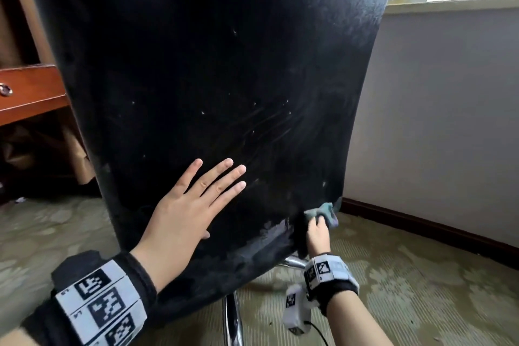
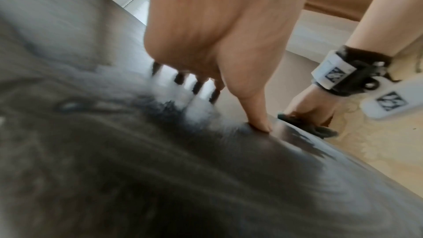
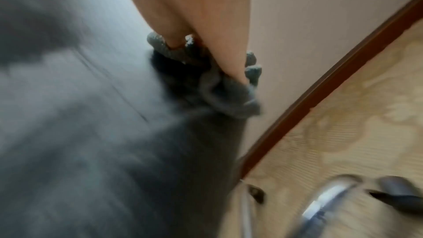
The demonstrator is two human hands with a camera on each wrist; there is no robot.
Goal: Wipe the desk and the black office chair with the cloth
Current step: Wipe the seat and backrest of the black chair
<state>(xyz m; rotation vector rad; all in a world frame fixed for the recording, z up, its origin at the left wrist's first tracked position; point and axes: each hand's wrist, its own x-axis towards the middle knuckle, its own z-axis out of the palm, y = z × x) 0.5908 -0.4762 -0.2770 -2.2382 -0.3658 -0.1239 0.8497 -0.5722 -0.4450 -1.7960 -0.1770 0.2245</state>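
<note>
The black office chair (image 1: 196, 78) fills the head view, its glossy back streaked with wipe marks. My left hand (image 1: 193, 205) lies flat on the lower back of the chair, fingers straight and spread. In the left wrist view the left hand's thumb (image 2: 258, 120) presses on the chair surface (image 2: 137, 169). My right hand (image 1: 317, 233) grips a bunched grey-green cloth (image 1: 323, 212) against the chair's lower right edge. The right wrist view shows the cloth (image 3: 219, 93) crumpled under my fingers (image 3: 228, 52) on the chair (image 3: 91, 133).
A red-brown wooden desk (image 1: 31, 93) with a drawer pull stands at the left behind the chair. The chair's chrome base (image 1: 233, 317) rises from patterned carpet (image 1: 421, 289). A pale wall (image 1: 435, 121) with a dark baseboard (image 1: 421, 230) runs along the right, a window above it.
</note>
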